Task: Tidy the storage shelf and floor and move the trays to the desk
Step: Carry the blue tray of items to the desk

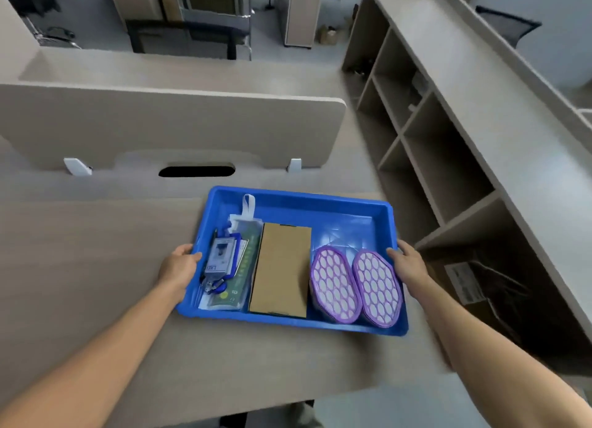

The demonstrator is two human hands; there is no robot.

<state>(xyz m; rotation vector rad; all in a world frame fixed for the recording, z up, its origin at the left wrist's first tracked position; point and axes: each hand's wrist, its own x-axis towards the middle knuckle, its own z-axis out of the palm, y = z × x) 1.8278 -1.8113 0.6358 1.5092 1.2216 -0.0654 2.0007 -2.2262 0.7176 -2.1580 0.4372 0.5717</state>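
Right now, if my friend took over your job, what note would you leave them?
The left hand grips the blue tray by its left rim; the right hand grips its right rim.
The tray, holding a cardboard box, two purple mesh pads and a badge holder, is over the desk at its right end; whether it rests there I cannot tell.
Left: set it down, let go, then tidy the storage shelf and floor.

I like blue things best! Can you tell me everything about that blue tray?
The blue tray is a shallow, rectangular, plastic-looking bin with a raised rim, level at the right end of the desk. The left hand and right hand grip its short sides. Inside lie a brown cardboard box, two purple honeycomb ovals and packets with a blue card holder. Whether it rests on the desk yet is unclear.
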